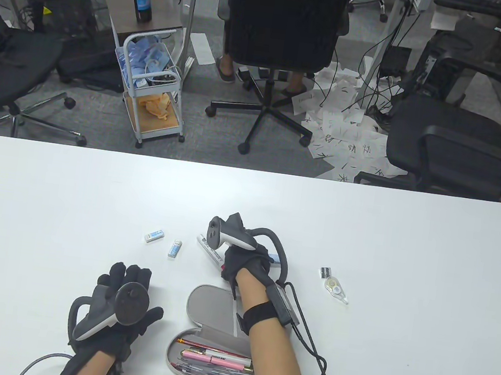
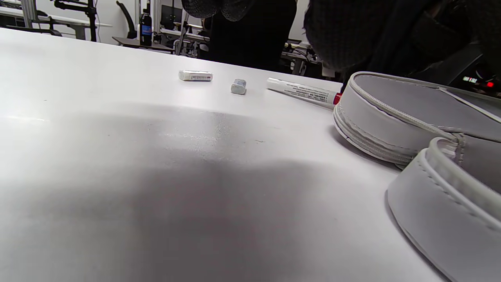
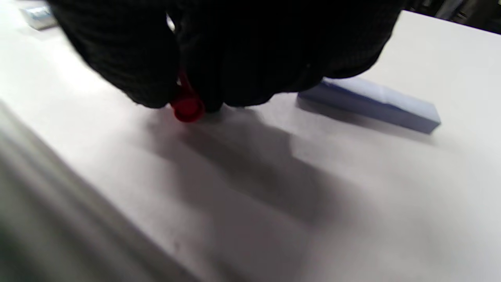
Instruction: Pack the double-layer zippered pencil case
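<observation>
While grey pencil case point(image 1: 211, 311) gapes w/ pens inside, right hand point(image 1: 245, 265) grip pinches marker point(image 1: 210, 251).

white table point(image 1: 46, 197), erasers point(image 1: 153, 234), marker point(image 1: 209, 249), pencil case point(image 1: 212, 304)

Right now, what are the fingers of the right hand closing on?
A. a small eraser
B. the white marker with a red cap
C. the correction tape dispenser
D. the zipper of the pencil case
B. The right hand sits over the red-capped end of the white marker, and the right wrist view shows the red cap pinched between its fingers.
</observation>
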The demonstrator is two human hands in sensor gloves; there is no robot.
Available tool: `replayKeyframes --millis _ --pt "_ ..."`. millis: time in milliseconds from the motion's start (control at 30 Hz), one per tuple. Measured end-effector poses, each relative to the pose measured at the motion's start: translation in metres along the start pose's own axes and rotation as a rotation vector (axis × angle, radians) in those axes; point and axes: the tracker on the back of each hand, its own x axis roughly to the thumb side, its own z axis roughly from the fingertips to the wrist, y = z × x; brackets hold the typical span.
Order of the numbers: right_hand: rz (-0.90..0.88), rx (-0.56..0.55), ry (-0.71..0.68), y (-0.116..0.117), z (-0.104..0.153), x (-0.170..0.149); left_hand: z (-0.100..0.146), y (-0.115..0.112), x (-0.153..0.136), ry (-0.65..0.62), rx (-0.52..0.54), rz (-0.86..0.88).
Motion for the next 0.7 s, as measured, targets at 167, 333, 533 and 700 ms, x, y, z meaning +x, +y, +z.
replayKeyframes --millis 167,333,533,700 --pt "-0.112 -0.120 -0.112 -0.029 0.025 -0.015 0.000 0.001 -0.003 0.009 0.003 0.014" --pt "-0.110 -0.252 -0.312 -0.031 0.081 -0.026 0.000 0.002 -0.002 0.005 0.008 0.013" --pt "-0.116 -0.244 -0.454 0.020 0.141 -0.023 0.000 0.003 -0.001 0.005 0.017 0.004" --pt "-0.042 -0.186 -0.518 0.053 0.176 -0.007 0.001 0.004 -0.001 0.012 0.025 -0.006"
